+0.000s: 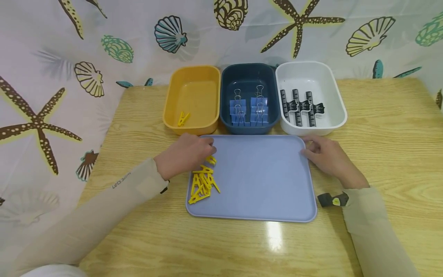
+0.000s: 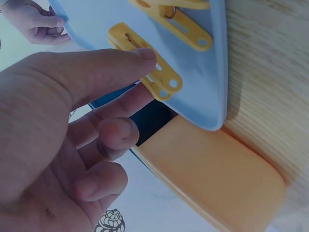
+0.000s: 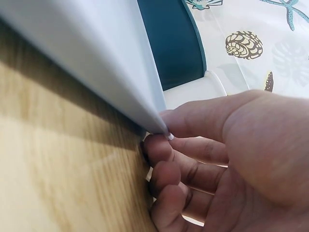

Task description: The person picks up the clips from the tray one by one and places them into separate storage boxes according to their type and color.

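At the left end of the blue-grey tray (image 1: pixel 259 177), my left hand (image 1: pixel 187 154) pinches a yellow clothespin (image 2: pixel 166 83) between thumb and index finger; the other fingers curl loosely below. Several more yellow clothespins (image 1: pixel 196 199) lie in a loose heap on the tray's left side, partly behind that hand in the head view. My right hand (image 1: pixel 327 157) grips the tray's far right corner, thumb on the rim and fingers curled at its underside. In the right wrist view the tray edge (image 3: pixel 120 92) slants up above the wooden table.
Behind the tray stand three bins side by side. The mustard bin (image 1: pixel 199 92) contains one yellow clothespin (image 1: pixel 182 119). Several blue binder clips (image 1: pixel 238 104) sit in the navy bin (image 1: pixel 249 130), and black-and-white patterned clips (image 1: pixel 297 111) in the white bin (image 1: pixel 313 132). A shell-print cloth (image 1: pixel 207 34) hangs behind.
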The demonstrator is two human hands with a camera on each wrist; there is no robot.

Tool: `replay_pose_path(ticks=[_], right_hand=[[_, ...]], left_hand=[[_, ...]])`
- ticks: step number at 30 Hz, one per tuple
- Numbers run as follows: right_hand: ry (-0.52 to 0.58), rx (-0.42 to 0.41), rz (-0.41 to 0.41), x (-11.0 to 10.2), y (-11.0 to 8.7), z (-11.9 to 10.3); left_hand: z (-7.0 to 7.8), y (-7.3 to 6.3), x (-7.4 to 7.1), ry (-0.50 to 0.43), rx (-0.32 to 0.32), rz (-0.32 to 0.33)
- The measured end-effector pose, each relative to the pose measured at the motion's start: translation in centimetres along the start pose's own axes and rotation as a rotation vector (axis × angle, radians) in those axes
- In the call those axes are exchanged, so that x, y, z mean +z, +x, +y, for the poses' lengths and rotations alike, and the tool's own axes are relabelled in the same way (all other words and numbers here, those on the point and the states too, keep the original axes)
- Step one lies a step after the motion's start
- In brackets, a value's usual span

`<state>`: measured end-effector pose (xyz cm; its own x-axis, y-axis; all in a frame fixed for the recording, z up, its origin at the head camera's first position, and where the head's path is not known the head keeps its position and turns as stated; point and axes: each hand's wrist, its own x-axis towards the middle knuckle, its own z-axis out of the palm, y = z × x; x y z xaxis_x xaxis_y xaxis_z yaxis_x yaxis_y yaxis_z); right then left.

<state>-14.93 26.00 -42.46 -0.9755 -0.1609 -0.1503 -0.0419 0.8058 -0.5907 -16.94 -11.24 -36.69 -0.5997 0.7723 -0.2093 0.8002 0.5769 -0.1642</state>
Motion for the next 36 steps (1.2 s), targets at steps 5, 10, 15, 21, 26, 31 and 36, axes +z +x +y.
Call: replay_pose_path(ticks=[5, 10, 15, 21, 26, 31, 36], right_hand=[[-0.001, 0.005, -0.001, 0.0, 0.0, 0.0], [-0.003, 0.000, 0.003, 0.0, 0.0, 0.1], [-0.002, -0.001, 0.001, 0.0, 0.0, 0.1], [0.001, -0.001, -0.003, 0.0, 0.1, 0.1], [-0.003, -0.007, 0.000, 0.0, 0.1, 0.1], [-0.004, -0.012, 0.003, -0.1, 0.0, 0.1], [-0.007, -0.015, 0.002, -0.1, 0.0, 0.0]], left_hand=[[-0.1, -0.1, -0.2, 0.011, 0.001, 0.020], [-0.2, -0.2, -0.4, 0.022, -0.006, 0.031], [-0.2, -0.3, -0.6, 0.031, -0.012, 0.042], [-0.3, -0.5, -1.1, 0.013, -0.022, 0.044], [-0.4, -0.7, -1.4, 0.017, -0.018, 0.081], [-0.6, -0.8, -1.8, 0.018, -0.020, 0.111], [-0.8, -0.9, -2.1, 0.052, -0.023, 0.149]])
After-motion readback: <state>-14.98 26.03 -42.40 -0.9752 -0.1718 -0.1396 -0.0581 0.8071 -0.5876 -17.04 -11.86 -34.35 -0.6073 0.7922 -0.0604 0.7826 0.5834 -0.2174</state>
